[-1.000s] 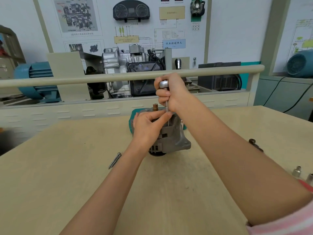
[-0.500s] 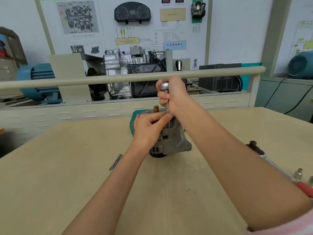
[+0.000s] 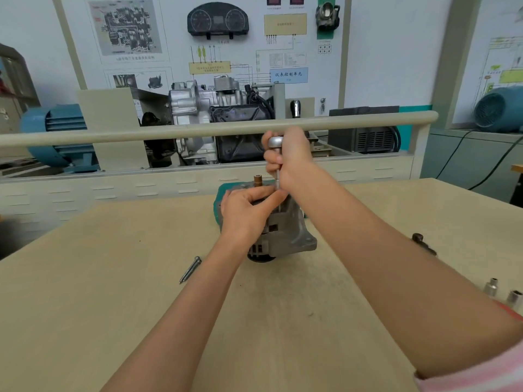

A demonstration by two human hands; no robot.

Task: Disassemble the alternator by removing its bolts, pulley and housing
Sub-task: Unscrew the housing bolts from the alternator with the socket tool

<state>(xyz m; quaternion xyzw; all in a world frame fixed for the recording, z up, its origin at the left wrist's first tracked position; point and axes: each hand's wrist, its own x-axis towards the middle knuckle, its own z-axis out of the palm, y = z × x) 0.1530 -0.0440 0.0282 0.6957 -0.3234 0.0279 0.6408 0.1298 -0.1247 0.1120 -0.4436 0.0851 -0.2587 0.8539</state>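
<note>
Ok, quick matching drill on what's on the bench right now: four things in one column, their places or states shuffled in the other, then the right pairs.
Things:
1. alternator
2. loose bolt
3. sockets
4. driver tool

Places or states:
A. lying flat on the table, left of the left forearm
B. standing near the table's right edge
C. held upright in the right hand
D. steadied on the table by the left hand

Pairs: 1-D, 2-A, 3-B, 4-C
</note>
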